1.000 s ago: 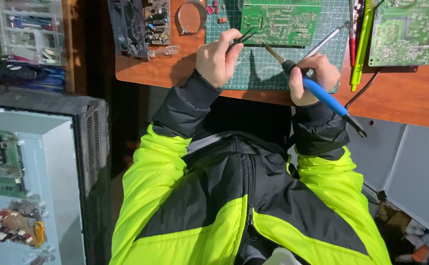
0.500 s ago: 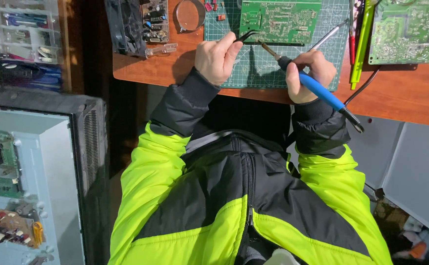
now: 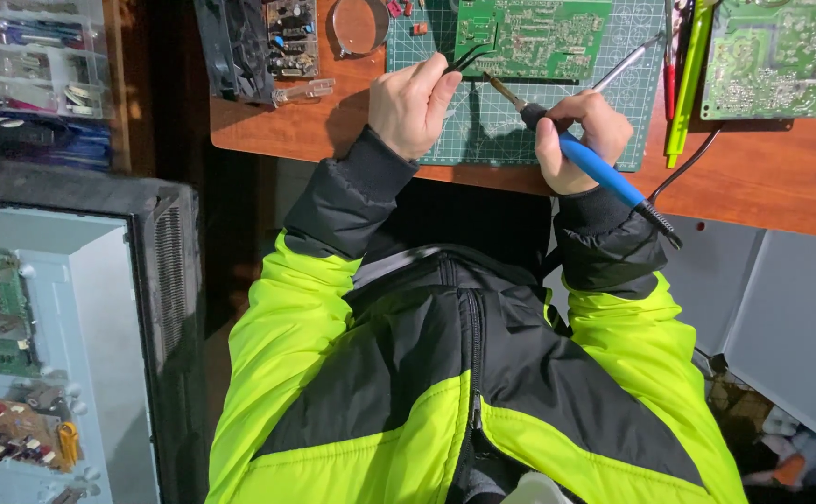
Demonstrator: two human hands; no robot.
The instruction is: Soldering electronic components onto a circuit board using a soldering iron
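- The board (image 3: 531, 37) lies flat on the green mat (image 3: 520, 131) at 12 o'clock of the view, its near edge just past your two tool tips.
- Your left hand (image 3: 410, 105) is closed around black tweezers (image 3: 469, 58); their curved tips point toward 1 o'clock and rest at the board's lower left corner.
- Your right hand (image 3: 571, 140) grips the iron (image 3: 595, 166) like a pen, fingers wrapped on its blue handle. The tip points toward 10 o'clock and sits just short of the board's near edge; whether it touches, you cannot tell.
- The iron's cord (image 3: 693, 161) leaves the handle's back end near 4 o'clock of your right hand and runs up across the desk (image 3: 781, 177).
- A thin metal rod (image 3: 627, 63) lies on the mat at 1 o'clock of your right hand, slanted, its far end near the mat's right edge.
- Green and red pens (image 3: 683, 75) lie just right of the mat, and a second board (image 3: 770, 58) lies beyond them at 2 o'clock.
- A magnifier (image 3: 359, 26) sits at 11 o'clock of your left hand, with a small clear piece (image 3: 303, 91) at 9 o'clock of it.
- An open case (image 3: 16, 355) with boards inside stands off the desk at 8 o'clock.
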